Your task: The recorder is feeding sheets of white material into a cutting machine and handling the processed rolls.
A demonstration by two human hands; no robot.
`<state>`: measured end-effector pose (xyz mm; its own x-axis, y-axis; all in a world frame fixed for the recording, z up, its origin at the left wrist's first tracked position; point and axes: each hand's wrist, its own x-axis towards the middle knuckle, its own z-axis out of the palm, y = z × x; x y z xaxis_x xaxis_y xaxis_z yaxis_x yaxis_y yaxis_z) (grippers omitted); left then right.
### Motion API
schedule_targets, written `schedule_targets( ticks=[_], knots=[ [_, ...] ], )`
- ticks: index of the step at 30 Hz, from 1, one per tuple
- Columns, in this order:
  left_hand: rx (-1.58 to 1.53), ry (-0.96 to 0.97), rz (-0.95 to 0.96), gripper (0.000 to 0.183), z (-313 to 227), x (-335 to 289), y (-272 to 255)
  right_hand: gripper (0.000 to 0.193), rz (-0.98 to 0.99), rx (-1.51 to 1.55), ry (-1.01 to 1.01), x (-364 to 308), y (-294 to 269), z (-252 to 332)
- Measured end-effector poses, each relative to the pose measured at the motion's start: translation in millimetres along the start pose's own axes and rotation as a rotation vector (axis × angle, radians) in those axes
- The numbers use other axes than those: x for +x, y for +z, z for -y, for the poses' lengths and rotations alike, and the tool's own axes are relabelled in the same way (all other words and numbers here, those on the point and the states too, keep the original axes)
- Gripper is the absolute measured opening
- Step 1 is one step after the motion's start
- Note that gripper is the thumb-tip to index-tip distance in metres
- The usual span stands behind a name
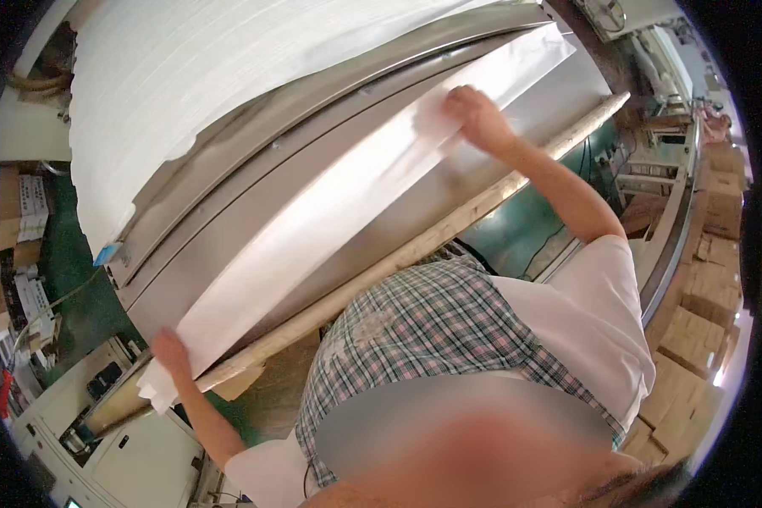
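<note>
A long white strip of folded sheet material (pixel 313 216), paper or cloth I cannot tell, runs diagonally across a grey metal machine table (pixel 229 241). My left hand (pixel 171 351) is closed on the strip near its lower left end, which hangs past the table edge with a ragged tip. Farther up on the right, my right hand (pixel 476 117) grips the strip, its fingers curled at the surface and slightly blurred. Beyond the table, a broad sheet of white material (pixel 220 76) with a wavy edge covers the machine.
A long pale roller or pole (pixel 372 279) lies along the table's near side, close to my checked apron (pixel 423 322). Cardboard boxes (pixel 686 339) are stacked at the right; more cartons (pixel 30 212) stand at the far left. White machine housing (pixel 144 457) is at the lower left.
</note>
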<state>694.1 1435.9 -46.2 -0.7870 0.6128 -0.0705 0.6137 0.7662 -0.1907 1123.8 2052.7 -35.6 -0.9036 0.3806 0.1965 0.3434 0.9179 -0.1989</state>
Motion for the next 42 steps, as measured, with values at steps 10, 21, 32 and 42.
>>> schedule_targets(
  ticks=[10,21,32,42],
  knots=[
    [-0.002,-0.014,-0.382,0.037,-89,34,10,0.036,-0.029,-0.184,0.662,25,1,-239],
    [-0.322,-0.445,-0.458,0.044,-184,-48,-27,0.059,0.85,0.787,0.354,44,8,-198],
    [-0.289,-0.324,-0.464,0.039,-143,-33,-22,0.05,1.243,0.633,-0.094,127,99,152],
    [-0.636,0.281,0.4,0.047,-202,73,-70,0.039,1.142,1.13,-0.027,134,120,248]
  ],
)
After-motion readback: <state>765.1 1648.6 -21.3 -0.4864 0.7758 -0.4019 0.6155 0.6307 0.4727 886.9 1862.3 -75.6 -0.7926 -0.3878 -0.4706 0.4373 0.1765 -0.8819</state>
